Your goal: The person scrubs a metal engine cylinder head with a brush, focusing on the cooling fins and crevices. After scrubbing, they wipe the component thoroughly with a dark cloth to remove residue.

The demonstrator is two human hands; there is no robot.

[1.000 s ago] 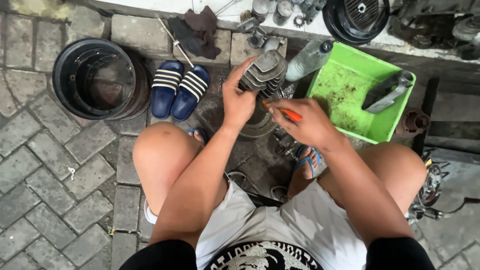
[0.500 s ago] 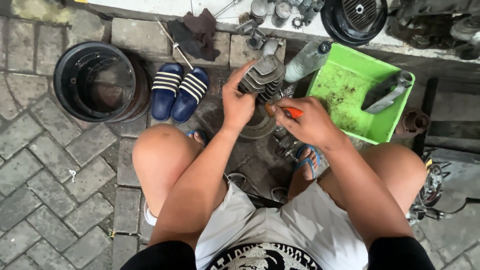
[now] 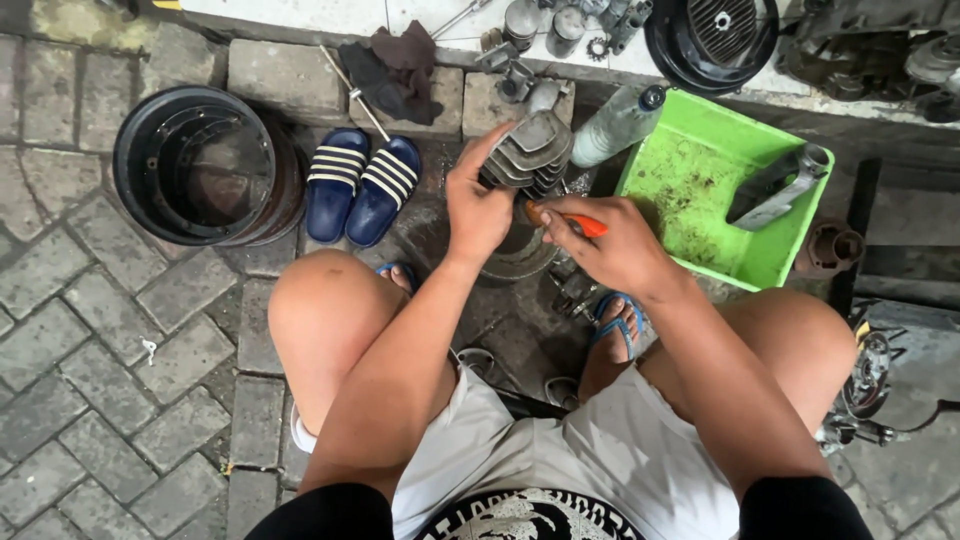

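We steady finned engine cylinder (image 3: 527, 150) with left hand (image 3: 478, 205), over paving between our knees; right hand (image 3: 618, 245) clenched round orange-handled tool (image 3: 580, 224), tip at fins. Risk, we judge: tool slips off greasy fins, jabs left fingers

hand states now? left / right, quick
Left hand: closed, gripping the finned metal cylinder.
Right hand: closed around an orange-handled tool; its tip is hidden.
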